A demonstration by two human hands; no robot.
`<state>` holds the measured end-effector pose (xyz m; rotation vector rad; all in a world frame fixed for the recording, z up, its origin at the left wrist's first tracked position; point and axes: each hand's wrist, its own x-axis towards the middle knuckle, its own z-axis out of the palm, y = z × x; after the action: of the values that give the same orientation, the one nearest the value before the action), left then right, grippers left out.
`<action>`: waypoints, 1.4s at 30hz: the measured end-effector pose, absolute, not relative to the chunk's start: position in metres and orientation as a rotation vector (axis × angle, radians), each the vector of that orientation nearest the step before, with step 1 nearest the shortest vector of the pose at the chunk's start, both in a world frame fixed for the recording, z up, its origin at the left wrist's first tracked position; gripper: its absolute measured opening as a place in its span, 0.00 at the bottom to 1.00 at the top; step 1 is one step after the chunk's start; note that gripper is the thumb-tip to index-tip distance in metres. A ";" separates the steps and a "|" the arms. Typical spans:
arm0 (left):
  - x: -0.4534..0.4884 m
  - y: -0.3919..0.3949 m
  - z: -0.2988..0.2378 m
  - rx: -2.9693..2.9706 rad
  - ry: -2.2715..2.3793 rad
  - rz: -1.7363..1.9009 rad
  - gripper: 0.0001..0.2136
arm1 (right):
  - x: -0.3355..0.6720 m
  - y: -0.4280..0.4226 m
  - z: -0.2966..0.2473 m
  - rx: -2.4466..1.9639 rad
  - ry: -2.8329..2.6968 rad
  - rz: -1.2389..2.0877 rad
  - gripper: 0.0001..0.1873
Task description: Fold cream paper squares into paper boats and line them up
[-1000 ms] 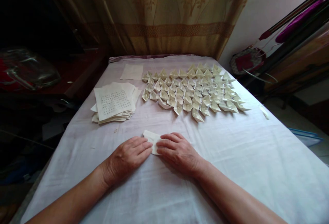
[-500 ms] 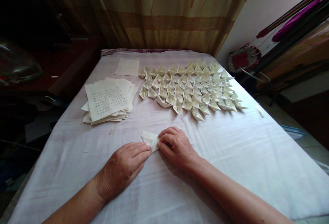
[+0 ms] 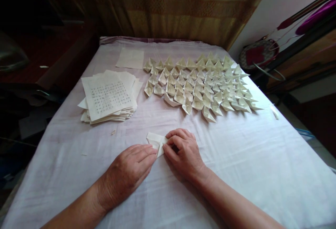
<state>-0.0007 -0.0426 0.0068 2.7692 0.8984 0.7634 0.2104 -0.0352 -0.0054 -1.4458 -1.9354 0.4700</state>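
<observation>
A small piece of folded white paper (image 3: 156, 140) lies on the cloth between my two hands. My left hand (image 3: 133, 166) presses its fingertips on the paper's near left side, fingers held together. My right hand (image 3: 185, 150) grips the paper's right end, thumb and fingers pinched with curled knuckles. Part of the paper is hidden under the fingers. Beyond it, several rows of folded paper boats (image 3: 196, 85) stand close together. To the left is a stack of paper sheets (image 3: 109, 97), the top one covered with rows of written characters.
A single blank sheet (image 3: 130, 58) lies behind the stack. White cloth (image 3: 231, 173) covers the table. Small paper scraps (image 3: 113, 132) lie near the stack. A brown curtain (image 3: 168, 15) hangs at the back, a dark red cabinet (image 3: 65, 54) stands left, and a bag (image 3: 258, 54) sits at right.
My view has tilted down and shifted slightly, so the boats and stack appear higher. Both hands keep their hold on the folded paper, with little visible change in it.
</observation>
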 end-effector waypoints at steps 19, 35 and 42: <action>0.005 -0.043 0.008 2.741 0.939 0.714 0.14 | 0.210 -0.035 -0.007 -1.463 -1.959 0.420 0.07; 0.008 -0.044 0.011 2.732 0.960 0.618 0.15 | 0.208 -0.036 -0.004 -1.450 -1.983 0.417 0.06; 0.008 -0.045 0.010 2.737 0.965 0.621 0.14 | 0.214 -0.036 -0.002 -1.434 -2.008 0.478 0.06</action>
<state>0.0081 -0.0446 0.0104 2.7365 0.9654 0.6210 0.2144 -0.0359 -0.0021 -1.4336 -2.0078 0.4777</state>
